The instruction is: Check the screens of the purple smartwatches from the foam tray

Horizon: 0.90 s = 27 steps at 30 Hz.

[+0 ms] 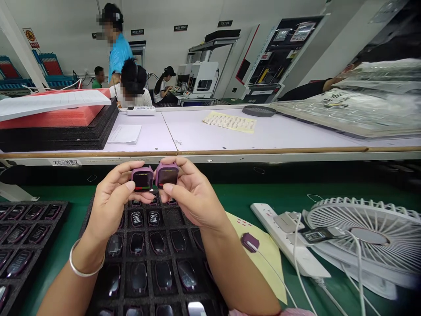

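Note:
My left hand (pixel 113 193) is closed round a purple smartwatch body (pixel 142 179), thumb at the lower left of its lit screen. A second purple smartwatch body (pixel 167 175) is gripped in my right hand (pixel 190 188), with the thumb over its lower edge. Both are held side by side, screens facing me, with small yellow text at the top and red or green marks lower down. Under my hands lies a black foam tray (pixel 173 218) whose compartments hold several more watch bodies, a few with lit screens. My forearms hide parts of the tray.
Another watch tray (pixel 62 219) lies at left. On the right are a yellow sheet (pixel 274 263), a purple watch on a white cable (pixel 250 242), a power strip (pixel 309 261) and a white fan (pixel 365 228). A raised shelf (pixel 197 131) crosses ahead, bearing foam stacks and trays. Several people are beyond.

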Available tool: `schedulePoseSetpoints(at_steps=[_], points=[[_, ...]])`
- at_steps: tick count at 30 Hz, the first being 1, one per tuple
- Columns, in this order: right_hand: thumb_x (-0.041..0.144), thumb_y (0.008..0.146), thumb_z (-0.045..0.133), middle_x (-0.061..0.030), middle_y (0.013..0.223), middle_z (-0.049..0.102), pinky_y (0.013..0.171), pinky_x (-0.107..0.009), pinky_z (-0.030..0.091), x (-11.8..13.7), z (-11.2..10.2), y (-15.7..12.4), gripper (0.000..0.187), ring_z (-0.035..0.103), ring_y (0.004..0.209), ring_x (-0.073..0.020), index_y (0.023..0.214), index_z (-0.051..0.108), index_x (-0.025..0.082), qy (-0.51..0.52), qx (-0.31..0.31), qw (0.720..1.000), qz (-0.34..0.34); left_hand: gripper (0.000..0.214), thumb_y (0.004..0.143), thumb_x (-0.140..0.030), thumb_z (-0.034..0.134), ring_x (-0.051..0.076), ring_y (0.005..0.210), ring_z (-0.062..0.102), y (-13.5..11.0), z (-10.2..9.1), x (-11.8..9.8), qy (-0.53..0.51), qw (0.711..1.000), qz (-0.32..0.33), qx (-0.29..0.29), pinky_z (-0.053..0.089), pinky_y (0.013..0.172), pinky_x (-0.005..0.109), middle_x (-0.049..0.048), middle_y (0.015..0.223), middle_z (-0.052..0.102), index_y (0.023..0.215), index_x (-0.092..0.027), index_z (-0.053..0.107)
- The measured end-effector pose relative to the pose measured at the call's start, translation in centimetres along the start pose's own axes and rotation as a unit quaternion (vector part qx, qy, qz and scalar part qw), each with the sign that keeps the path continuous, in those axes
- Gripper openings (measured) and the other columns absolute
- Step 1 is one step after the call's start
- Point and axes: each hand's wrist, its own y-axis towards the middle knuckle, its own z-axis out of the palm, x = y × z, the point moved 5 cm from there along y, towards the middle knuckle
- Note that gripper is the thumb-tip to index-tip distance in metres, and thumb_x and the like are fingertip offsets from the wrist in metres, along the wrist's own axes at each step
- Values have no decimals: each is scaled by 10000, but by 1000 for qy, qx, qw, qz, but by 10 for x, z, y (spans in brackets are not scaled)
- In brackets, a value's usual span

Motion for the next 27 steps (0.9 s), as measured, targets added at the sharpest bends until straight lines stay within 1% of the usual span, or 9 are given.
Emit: schedulePoseSetpoints(at_steps=[6,12,17,20,23,25,27], points=[[260,843,734,-19,985,600,638,-286,544,11,1,-1,378,584,637,-118,1179,562,242,-15,22,999,-27,305,874,-293,645,203,651,754,2,6,-12,1,1000,6,-7,664,631,350,76,1032,763,1156,-183,685],[226,849,721,-14,977,603,636,-277,541,20,3,-4,361,593,637,-113,1176,569,236,-6,29,999,-46,312,874,-306,656,219,653,760,0,11,-19,-7,1000,8,-4,663,623,346,63,965,770,1159,-180,685],[201,829,704,-7,964,600,638,-283,538,19,4,-5,383,588,638,-114,1180,556,240,1,28,999,-26,336,879,-310,639,214,640,756,0,12,-19,7,1000,-3,-8,655,605,332,74,945,777,1180,-162,661],[199,800,703,1,943,594,620,-273,520,20,3,5,412,582,635,-113,1177,541,241,3,23,1000,-21,351,860,-313,637,205,609,747,12,13,-22,6,1000,0,-12,643,578,311,64,904,769,1167,-145,651],[241,798,699,5,945,598,617,-268,514,26,-1,26,417,588,641,-115,1176,522,241,6,22,999,-33,348,833,-315,624,194,586,737,34,16,-30,2,1000,25,-9,629,561,293,39,824,751,1134,-143,647],[303,845,662,2,950,605,628,-275,521,35,-2,44,364,593,642,-119,1168,507,239,10,35,998,-51,341,821,-321,608,189,573,729,50,19,-40,3,999,53,-9,624,560,293,32,809,745,1112,-146,644],[372,919,585,1,926,606,628,-284,526,47,-2,61,293,597,640,-130,1165,497,239,1,51,995,-81,347,822,-340,589,185,559,718,65,23,-51,3,997,80,-5,621,558,301,31,805,740,1107,-149,639]])
